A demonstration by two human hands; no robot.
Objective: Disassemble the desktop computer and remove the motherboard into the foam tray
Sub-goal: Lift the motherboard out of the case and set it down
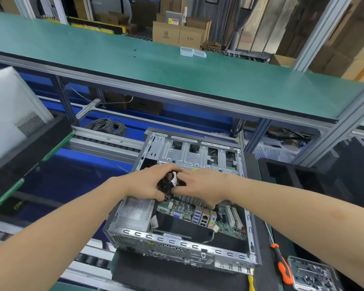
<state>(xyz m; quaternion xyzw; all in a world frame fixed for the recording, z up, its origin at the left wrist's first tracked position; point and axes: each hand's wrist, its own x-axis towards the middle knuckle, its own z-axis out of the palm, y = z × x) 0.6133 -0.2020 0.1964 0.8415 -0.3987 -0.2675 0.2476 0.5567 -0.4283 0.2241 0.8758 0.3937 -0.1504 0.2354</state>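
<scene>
Left hand: grip clenched round the cable bundle, holding it up off the board, likely to free a plug.
Right hand: fingers reach to the white connector, thumb down by the heatsink; whether this grip pinches anything, I cannot tell.
Motherboard: seated in the open case beside the power supply; not yet out.
Foam tray: black, just right of the case, probably kept close for a short carry.
Screwdriver: lies at the right beside the screw box, within reach for the board's screws.
</scene>
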